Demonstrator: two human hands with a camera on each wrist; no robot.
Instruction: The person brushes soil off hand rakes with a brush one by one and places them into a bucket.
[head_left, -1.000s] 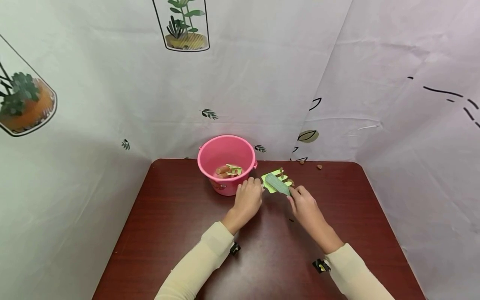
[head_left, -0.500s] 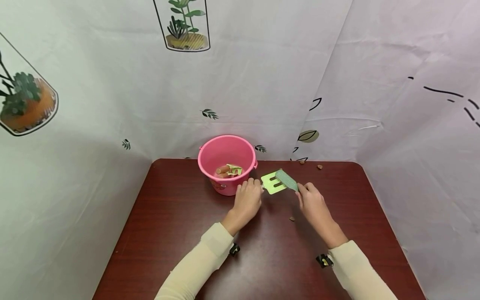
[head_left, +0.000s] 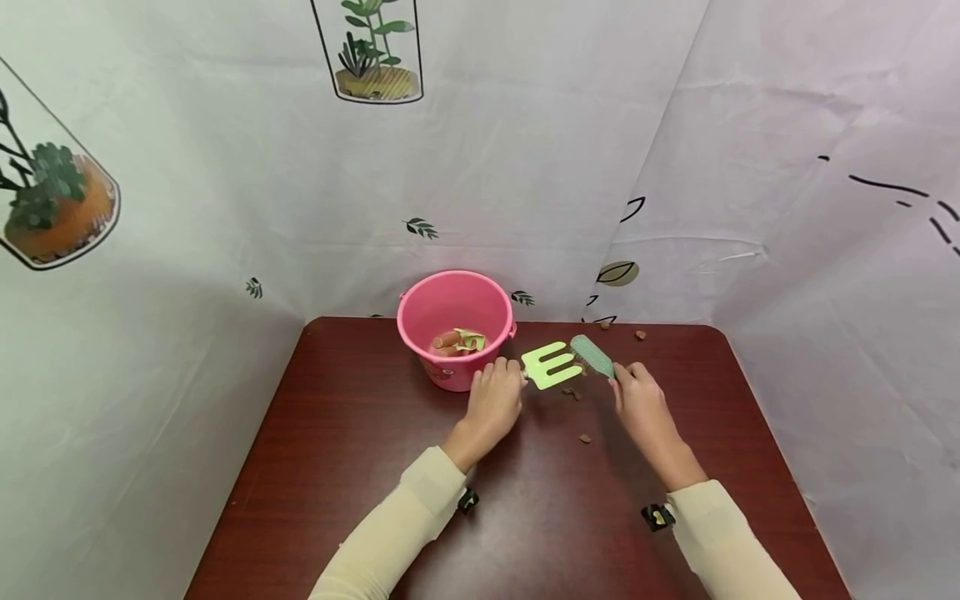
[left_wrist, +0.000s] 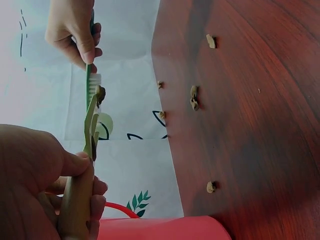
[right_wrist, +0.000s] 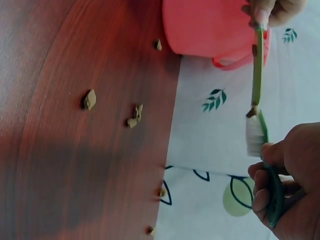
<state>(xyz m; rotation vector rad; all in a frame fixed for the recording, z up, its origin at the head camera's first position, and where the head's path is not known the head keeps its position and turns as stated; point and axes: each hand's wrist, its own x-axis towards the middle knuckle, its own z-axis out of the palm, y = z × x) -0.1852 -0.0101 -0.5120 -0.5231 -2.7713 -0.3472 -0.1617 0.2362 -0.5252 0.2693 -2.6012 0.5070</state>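
My left hand (head_left: 495, 402) grips the wooden handle of a small garden fork (head_left: 536, 367), its lime-green tines pointing right above the table. My right hand (head_left: 649, 414) holds a green brush (head_left: 592, 356) by its handle, bristles (right_wrist: 254, 137) facing down. The brush head is at the tine tips; whether they touch, I cannot tell. A brown clump (left_wrist: 100, 94) is at the fork's tip, and a dark bit (right_wrist: 254, 50) shows on its underside. Below, several brown bits (left_wrist: 194, 97) lie scattered on the table.
A pink bucket (head_left: 452, 293) stands beside my left hand at the table's back edge, holding wooden-handled tools (head_left: 447, 339) with a green part. More crumbs (head_left: 640, 335) lie along the far edge of the dark red table (head_left: 352, 417). A printed cloth (head_left: 510, 167) hangs behind.
The brush has swept rightward along the fork from near its base to beyond the tips. Brown bits now show on the table below it. My left hand has stayed nearly still.
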